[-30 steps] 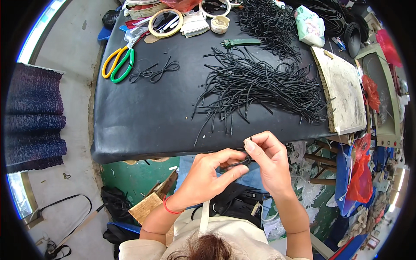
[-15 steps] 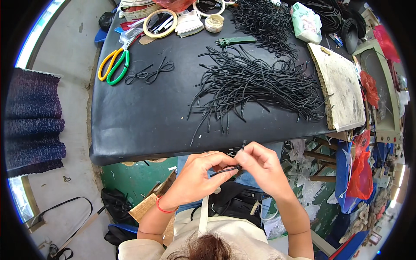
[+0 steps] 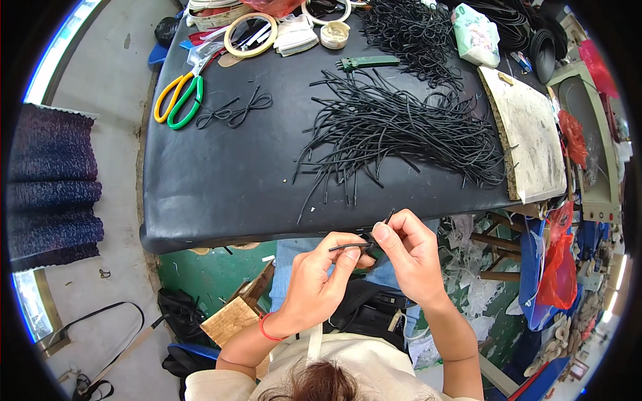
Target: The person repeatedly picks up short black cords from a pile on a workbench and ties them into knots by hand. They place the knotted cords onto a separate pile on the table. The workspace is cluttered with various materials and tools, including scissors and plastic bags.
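Just off the near edge of the black-covered table [image 3: 221,187], both hands pinch a short black cord [image 3: 349,246] between them. My left hand [image 3: 321,271] has thumb and forefinger closed on it, and one loose end sticks out to the left. My right hand [image 3: 409,254] grips the cord's other part, with an end poking up past the fingertips. The middle of the cord bunches dark between the fingers, where its form is partly hidden. Beyond the hands lies a big loose bundle of black cords [image 3: 408,134]. Two small looped cords [image 3: 249,108] rest at the left.
Scissors [image 3: 180,100] with yellow and green handles lie at the table's far left. A tape roll [image 3: 251,35], a small tub [image 3: 334,35] and a green-handled tool [image 3: 368,62] sit at the back. A worn board [image 3: 528,134] stands right of the bundle.
Both hands shift slightly; the left thumb and forefinger now pinch nearer the middle, and a cord end points left. My right hand has moved a little up and right, still gripping.
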A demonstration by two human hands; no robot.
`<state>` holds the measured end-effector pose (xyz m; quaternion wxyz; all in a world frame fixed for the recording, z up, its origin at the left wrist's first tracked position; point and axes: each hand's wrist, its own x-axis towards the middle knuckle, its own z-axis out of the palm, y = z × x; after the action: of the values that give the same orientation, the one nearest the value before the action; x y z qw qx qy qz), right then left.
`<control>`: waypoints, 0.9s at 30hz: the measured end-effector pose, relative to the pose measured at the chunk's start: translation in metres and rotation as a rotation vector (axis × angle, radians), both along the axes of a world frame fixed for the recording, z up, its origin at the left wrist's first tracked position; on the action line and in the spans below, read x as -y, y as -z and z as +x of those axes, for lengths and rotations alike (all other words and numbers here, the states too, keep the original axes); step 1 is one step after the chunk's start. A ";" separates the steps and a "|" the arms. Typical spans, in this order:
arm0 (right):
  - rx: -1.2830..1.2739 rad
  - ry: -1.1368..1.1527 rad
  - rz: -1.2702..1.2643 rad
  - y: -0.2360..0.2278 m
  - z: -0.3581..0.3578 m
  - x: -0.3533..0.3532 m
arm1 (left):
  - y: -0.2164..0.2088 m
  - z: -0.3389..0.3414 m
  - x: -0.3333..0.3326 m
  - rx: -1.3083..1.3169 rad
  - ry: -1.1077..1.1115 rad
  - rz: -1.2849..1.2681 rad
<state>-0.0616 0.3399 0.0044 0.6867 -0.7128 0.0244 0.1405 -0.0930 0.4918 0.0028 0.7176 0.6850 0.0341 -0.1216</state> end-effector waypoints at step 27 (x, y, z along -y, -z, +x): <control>0.220 -0.094 -0.119 -0.004 -0.002 -0.006 | -0.001 -0.009 -0.021 -0.408 0.054 -0.423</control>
<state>-0.0636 0.3462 0.0088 0.6343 -0.7638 -0.0762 0.0916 -0.1018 0.5124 0.0043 0.8192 0.4822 0.1332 -0.2804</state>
